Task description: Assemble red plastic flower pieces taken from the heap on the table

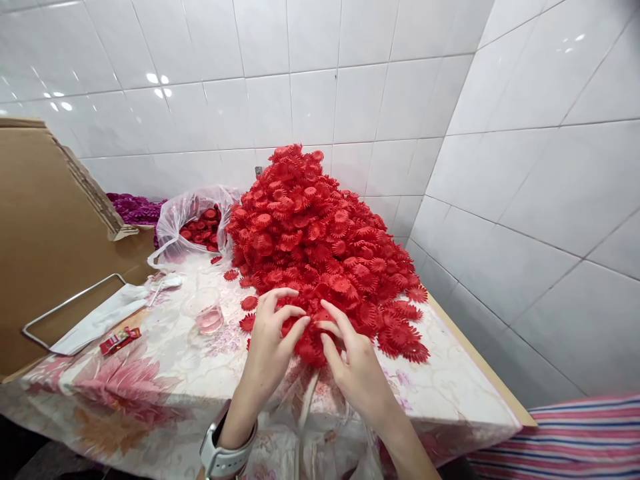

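Observation:
A tall heap of red, fringed flower-like discs (320, 227) rises on the table against the tiled wall. At its front edge, my left hand (277, 330), with a watch on the wrist, has its fingers bent over a red cluster (311, 347). My right hand (350, 350) touches the same cluster from the other side, fingers curved and slightly spread. The fingertips face each other with a small gap between them. Whether either hand pinches a single disc cannot be made out. Below the hands a pale strip (307, 400) hangs toward the table's front edge.
Left of the heap lie a plastic bag (173, 230) of darker red discs and purple pieces (135, 208). A clear cup (209, 319), a white mask (100, 320), a red wrapper (120, 340) and a cardboard box (55, 247) are at left. Striped cloth (575, 437) is at right.

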The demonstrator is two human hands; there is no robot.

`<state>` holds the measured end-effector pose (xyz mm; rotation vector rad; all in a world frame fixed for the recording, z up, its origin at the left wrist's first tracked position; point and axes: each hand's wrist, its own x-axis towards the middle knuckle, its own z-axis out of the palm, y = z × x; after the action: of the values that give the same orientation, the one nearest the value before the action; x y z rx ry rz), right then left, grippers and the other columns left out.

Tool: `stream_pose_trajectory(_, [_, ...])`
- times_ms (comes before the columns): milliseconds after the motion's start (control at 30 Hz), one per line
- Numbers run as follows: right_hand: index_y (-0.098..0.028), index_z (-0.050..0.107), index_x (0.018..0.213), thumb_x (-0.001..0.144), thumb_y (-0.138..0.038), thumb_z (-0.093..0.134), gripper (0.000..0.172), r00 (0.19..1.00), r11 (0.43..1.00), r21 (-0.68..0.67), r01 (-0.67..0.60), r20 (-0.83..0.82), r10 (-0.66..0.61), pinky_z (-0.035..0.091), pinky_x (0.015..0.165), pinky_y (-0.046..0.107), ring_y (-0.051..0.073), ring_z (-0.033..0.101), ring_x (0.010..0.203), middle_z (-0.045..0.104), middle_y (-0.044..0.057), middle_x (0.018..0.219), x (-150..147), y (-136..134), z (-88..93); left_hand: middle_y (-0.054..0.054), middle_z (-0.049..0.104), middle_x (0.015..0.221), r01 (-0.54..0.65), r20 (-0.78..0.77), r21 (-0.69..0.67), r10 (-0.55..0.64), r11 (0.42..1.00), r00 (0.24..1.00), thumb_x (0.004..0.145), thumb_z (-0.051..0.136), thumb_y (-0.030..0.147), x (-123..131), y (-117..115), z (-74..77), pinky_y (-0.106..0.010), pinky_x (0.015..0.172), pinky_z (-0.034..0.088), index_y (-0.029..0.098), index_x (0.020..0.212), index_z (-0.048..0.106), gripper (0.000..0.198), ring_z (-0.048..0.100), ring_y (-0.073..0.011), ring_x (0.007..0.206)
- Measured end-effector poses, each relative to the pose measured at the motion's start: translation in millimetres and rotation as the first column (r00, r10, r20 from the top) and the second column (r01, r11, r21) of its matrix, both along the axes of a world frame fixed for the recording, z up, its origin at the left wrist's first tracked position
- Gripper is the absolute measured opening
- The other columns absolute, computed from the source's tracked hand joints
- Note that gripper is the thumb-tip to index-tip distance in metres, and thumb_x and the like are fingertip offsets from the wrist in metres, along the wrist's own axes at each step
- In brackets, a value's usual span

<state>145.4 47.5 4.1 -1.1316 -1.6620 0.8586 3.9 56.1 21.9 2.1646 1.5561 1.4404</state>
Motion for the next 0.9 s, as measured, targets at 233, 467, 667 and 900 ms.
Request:
stream_pose_trajectory(233, [-0.012,0.050,0.125,0.086,-0.029,0.044,0.042,0.975,0.982,-0.050,0.181,-0.119,-0.185,0.051,0.078,0.038,0.022,0.067,0.079,0.072,0.011,0.102,9,5,-5.8,-0.014,0.060,0.109,-0.331,-0.171,0.178,0.361,0.927,0.917,0.086,0.054,0.016,-19,13,-3.6,-0.051,0.093,0.043,0.017,0.090,0.069,0.015,0.050,-0.0317,0.107])
stream_pose_trajectory(467, [-0.019,0.054,0.115,0.075,-0.029,0.065,0.042,0.863,0.983,-0.178,-0.032,-0.502,-0.063,0.040,0.102,0.045,0.023,0.064,0.104,0.070,0.009,0.107,10,12,-9.3,-0.012,0.061,0.116,-0.197,-0.194,0.055,0.204,0.979,0.960,0.088,0.053,0.015,-12,2,-7.9,-0.048,0.095,0.045,0.020,0.111,0.066,0.027,0.053,-0.0278,0.109])
stream_pose_trajectory(667, [-0.018,0.066,0.105,0.065,-0.031,0.079,0.044,0.577,0.886,-0.306,-0.349,-0.815,-0.055,0.035,0.109,0.043,0.027,0.057,0.121,0.067,0.013,0.120,13,9,-2.1,-0.009,0.063,0.115,-0.089,-0.005,-0.010,0.089,0.996,0.996,0.090,0.051,0.020,-2,-14,-3.0,-0.044,0.095,0.046,0.021,0.106,0.067,0.023,0.055,-0.0242,0.110])
stream_pose_trajectory(900, [-0.019,0.058,0.108,0.069,-0.037,0.077,0.047,0.576,0.903,-0.291,-0.316,-0.815,-0.062,0.055,0.080,0.042,0.024,0.072,0.081,0.075,0.008,0.090,9,5,3.1,-0.008,0.064,0.112,-0.099,0.021,-0.007,0.099,0.995,0.995,0.090,0.050,0.020,-4,-17,-5.4,-0.042,0.092,0.047,0.024,0.102,0.067,0.022,0.056,-0.0238,0.108])
